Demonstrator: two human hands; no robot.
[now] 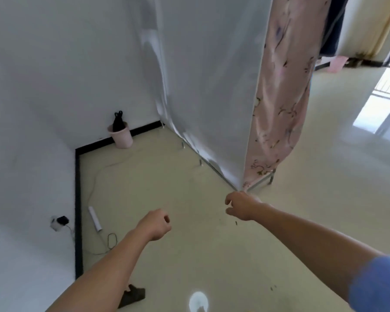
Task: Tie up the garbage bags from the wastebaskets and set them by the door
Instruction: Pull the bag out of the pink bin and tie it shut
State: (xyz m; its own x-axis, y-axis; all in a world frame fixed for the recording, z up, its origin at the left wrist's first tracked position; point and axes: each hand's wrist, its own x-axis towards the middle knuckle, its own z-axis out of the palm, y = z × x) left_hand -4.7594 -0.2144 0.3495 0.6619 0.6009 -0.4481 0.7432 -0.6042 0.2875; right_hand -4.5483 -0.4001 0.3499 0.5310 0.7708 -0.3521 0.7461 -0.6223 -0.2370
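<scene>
A pink wastebasket [122, 137] stands against the far wall, with a black garbage bag [118, 122] sticking up out of it, its top knotted into loops. My left hand [155, 224] is held out in front of me over the floor with fingers curled and nothing in it. My right hand [240, 204] is stretched forward at about the same height, its fingers loosely curled and holding nothing. Both hands are well short of the wastebasket.
A fabric wardrobe [212, 86] with a pink floral curtain [279, 109] stands on thin legs to the right of the wastebasket. A white power strip [95, 219] and cables lie by the left wall below a wall plug [60, 221]. A dark shoe [132, 296] sits near my feet.
</scene>
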